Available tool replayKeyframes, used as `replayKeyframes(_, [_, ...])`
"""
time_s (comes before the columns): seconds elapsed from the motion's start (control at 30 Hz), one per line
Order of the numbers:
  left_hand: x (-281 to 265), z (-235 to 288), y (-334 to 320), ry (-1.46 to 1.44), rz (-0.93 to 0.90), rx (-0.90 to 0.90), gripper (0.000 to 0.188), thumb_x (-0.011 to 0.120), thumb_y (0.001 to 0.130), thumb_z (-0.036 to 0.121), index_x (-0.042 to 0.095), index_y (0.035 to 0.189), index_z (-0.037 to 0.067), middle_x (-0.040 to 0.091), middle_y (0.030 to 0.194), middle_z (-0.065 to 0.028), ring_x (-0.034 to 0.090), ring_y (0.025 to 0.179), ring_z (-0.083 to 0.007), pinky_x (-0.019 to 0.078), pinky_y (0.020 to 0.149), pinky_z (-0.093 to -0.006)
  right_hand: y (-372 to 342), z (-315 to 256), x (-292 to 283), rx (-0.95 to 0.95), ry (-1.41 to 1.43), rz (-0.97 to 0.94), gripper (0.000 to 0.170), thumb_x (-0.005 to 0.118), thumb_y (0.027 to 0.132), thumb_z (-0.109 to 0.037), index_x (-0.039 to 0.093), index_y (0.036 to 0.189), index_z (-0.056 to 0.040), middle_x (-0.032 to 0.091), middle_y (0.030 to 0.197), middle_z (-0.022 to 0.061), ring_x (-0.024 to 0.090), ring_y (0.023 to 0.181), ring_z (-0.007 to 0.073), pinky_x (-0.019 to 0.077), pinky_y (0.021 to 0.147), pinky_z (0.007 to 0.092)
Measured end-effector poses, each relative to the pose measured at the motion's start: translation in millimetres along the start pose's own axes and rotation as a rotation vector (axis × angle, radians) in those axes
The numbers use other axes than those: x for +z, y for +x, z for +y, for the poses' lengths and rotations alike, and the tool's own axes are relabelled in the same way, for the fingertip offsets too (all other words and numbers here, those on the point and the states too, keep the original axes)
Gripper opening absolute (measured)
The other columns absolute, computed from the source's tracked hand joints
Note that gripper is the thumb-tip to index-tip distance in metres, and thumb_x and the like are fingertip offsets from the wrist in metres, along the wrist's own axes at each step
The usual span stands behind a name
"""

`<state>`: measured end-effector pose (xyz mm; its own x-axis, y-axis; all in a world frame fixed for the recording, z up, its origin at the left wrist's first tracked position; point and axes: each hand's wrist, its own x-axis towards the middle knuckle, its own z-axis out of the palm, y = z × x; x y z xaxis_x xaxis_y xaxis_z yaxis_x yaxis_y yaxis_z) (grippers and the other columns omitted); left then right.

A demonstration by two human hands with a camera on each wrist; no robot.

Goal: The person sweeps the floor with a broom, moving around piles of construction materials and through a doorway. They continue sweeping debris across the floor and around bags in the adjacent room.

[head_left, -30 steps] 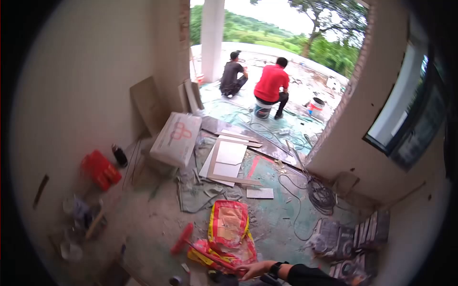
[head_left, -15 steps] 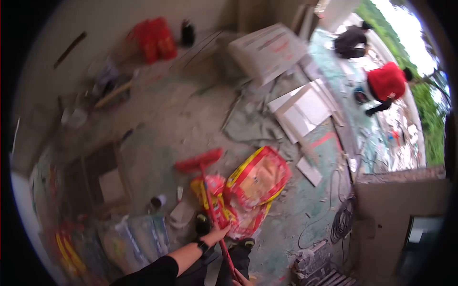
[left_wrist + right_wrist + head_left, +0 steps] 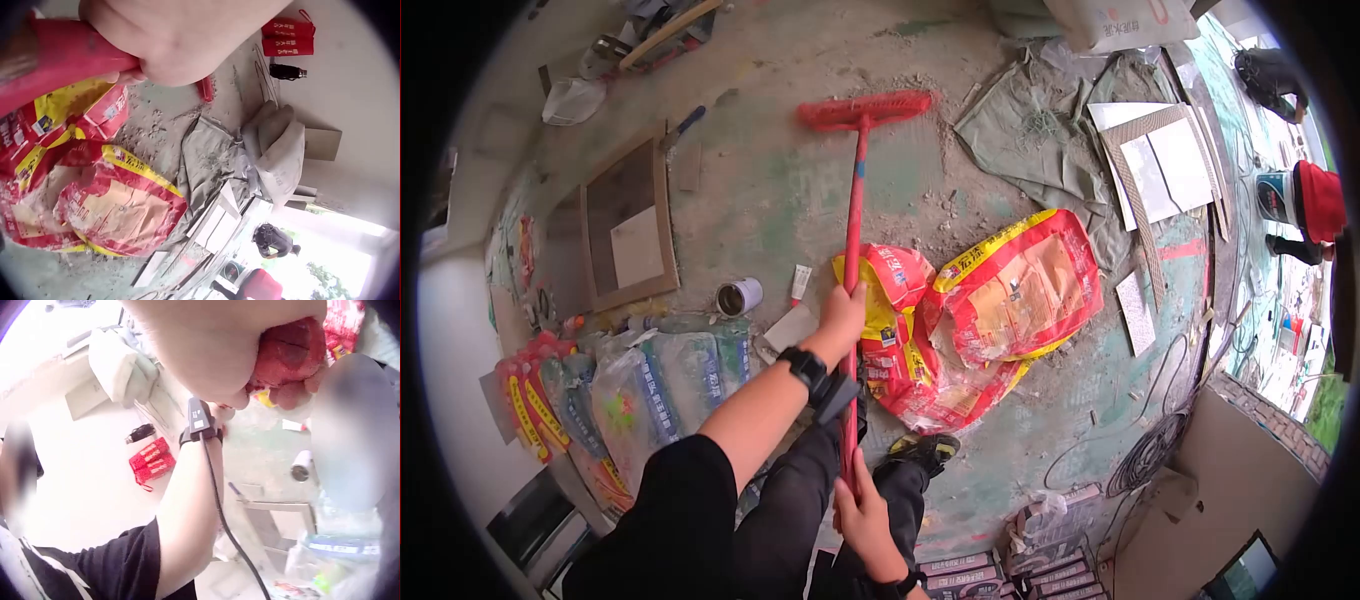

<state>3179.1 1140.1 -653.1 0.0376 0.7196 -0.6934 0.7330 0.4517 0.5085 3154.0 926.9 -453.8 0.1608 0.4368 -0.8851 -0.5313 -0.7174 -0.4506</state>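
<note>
A red long-handled broom (image 3: 855,205) runs up the middle of the head view, its wide bristled head (image 3: 870,112) on the dusty floor among grit. My left hand (image 3: 840,318) grips the handle partway down, knuckles up. Lower, my right hand (image 3: 868,525) curls round the handle's end; the right wrist view shows the hollow handle end (image 3: 292,350) inside the fingers. Right beside the handle lie crumpled red and yellow bags (image 3: 1015,290), dusted with powder. In the left wrist view the left hand (image 3: 169,37) hides part of the handle.
Plastic-wrapped packs (image 3: 665,385), a tin (image 3: 739,297) and a wooden frame (image 3: 632,225) lie left. A grey-green cloth (image 3: 1040,135), tile pieces (image 3: 1175,165) and coiled cable (image 3: 1148,455) are on the right. Two people (image 3: 259,286) are outside the doorway.
The head view has turned from the doorway down to the floor. The broom head has gone from beside the bags to farther out on the floor. Both hands now show on the handle.
</note>
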Motion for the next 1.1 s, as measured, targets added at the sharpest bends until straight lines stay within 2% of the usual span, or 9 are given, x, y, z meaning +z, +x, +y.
replayKeyframes(0.13, [-12.1, 43.4, -7.3, -0.127, -0.078, -0.092, 0.041, 0.047, 0.085, 0.035, 0.056, 0.088, -0.005, 0.059, 0.079, -0.0242, 0.058, 0.076, -0.0382, 0.0446, 0.065, -0.0428, -11.9, -29.4, -7.2, -0.039, 0.062, 0.005, 0.051, 0.049, 0.087, -0.015, 0.029, 0.134, -0.0182, 0.05, 0.058, 0.0031, 0.047, 0.047, 0.0076, 0.0407, 0.045, 0.0237])
replayKeyframes(0.27, [8.6, 0.3, -49.9, 0.023, 0.038, 0.053, 0.041, 0.044, 0.086, 0.033, 0.054, 0.093, -0.006, 0.059, 0.08, -0.0254, 0.057, 0.08, -0.0391, 0.0451, 0.07, -0.044, -66.8, -12.9, -27.4, 0.044, 0.2, -0.025, 0.051, 0.047, 0.088, -0.014, 0.027, 0.135, -0.0173, 0.047, 0.059, -0.0003, 0.044, 0.045, 0.0067, 0.0372, 0.042, 0.0218])
replayKeyframes(0.3, [-13.5, 41.7, -96.4, -0.05, -0.117, -0.171, 0.04, 0.044, 0.086, 0.034, 0.052, 0.091, -0.005, 0.058, 0.079, -0.0266, 0.056, 0.081, -0.0406, 0.0444, 0.07, -0.0453, -80.9, -6.9, -32.2, 0.094, 0.22, -0.056, 0.051, 0.046, 0.089, -0.015, 0.025, 0.135, -0.0175, 0.046, 0.06, -0.0004, 0.043, 0.044, 0.0069, 0.0359, 0.041, 0.0214])
replayKeyframes(0.37, [6.6, -13.2, -106.7, 0.081, -0.066, -0.106, 0.041, 0.043, 0.086, 0.036, 0.05, 0.084, -0.004, 0.057, 0.081, -0.0283, 0.055, 0.08, -0.0431, 0.0437, 0.069, -0.0463, -113.2, -7.6, -36.7, 0.21, 0.395, -0.097, 0.053, 0.041, 0.09, -0.013, 0.017, 0.137, -0.0192, 0.043, 0.059, 0.0018, 0.039, 0.042, 0.0091, 0.0326, 0.039, 0.0218])
replayKeyframes(0.43, [1.7, -11.3, -126.1, 0.178, 0.002, 0.001, 0.042, 0.044, 0.085, 0.036, 0.051, 0.083, -0.006, 0.057, 0.081, -0.0289, 0.055, 0.08, -0.0427, 0.0439, 0.07, -0.0457, -121.5, 5.4, -35.6, 0.152, 0.555, -0.04, 0.05, 0.046, 0.089, -0.016, 0.025, 0.135, -0.0184, 0.048, 0.07, 0.0003, 0.04, 0.048, 0.0082, 0.0336, 0.043, 0.0214])
replayKeyframes(0.5, [-0.9, -0.3, -121.4, 0.217, 0.015, -0.003, 0.042, 0.045, 0.085, 0.035, 0.052, 0.082, -0.006, 0.057, 0.078, -0.0285, 0.056, 0.078, -0.0419, 0.0446, 0.069, -0.0454, -121.9, -10.5, -35.4, 0.356, 0.73, -0.096, 0.05, 0.045, 0.09, -0.021, 0.023, 0.135, -0.0219, 0.045, 0.071, 0.0001, 0.035, 0.046, 0.0083, 0.0286, 0.041, 0.0197])
replayKeyframes(0.87, [-17.9, 36.0, -68.5, 0.178, -0.018, -0.062, 0.041, 0.046, 0.084, 0.034, 0.053, 0.081, -0.006, 0.058, 0.074, -0.0279, 0.058, 0.073, -0.0403, 0.047, 0.064, -0.0454, -79.3, -52.0, -3.8, 0.308, 0.706, -0.078, 0.051, 0.044, 0.09, -0.021, 0.022, 0.135, -0.0222, 0.045, 0.07, 0.0022, 0.036, 0.043, 0.0092, 0.0287, 0.037, 0.0206])
replayKeyframes(1.0, [-13.4, 39.4, -49.6, 0.272, -0.022, -0.034, 0.039, 0.045, 0.085, 0.033, 0.052, 0.08, -0.005, 0.058, 0.073, -0.026, 0.059, 0.071, -0.0391, 0.0477, 0.062, -0.0449, -60.2, -49.5, -3.7, 0.285, 0.54, 0.007, 0.049, 0.044, 0.09, -0.022, 0.024, 0.135, -0.0193, 0.043, 0.064, 0.0, 0.036, 0.041, 0.008, 0.0296, 0.036, 0.0204])
replayKeyframes(1.1, [-4.5, 57.8, -10.5, 0.262, 0.124, 0.03, 0.036, 0.044, 0.086, 0.03, 0.054, 0.077, -0.004, 0.059, 0.073, -0.0231, 0.059, 0.07, -0.0381, 0.0478, 0.059, -0.0441, -17.5, -57.2, -1.1, 0.196, 0.49, 0.038, 0.048, 0.044, 0.09, -0.025, 0.028, 0.134, -0.014, 0.043, 0.058, -0.0019, 0.036, 0.04, 0.0069, 0.0303, 0.036, 0.0199])
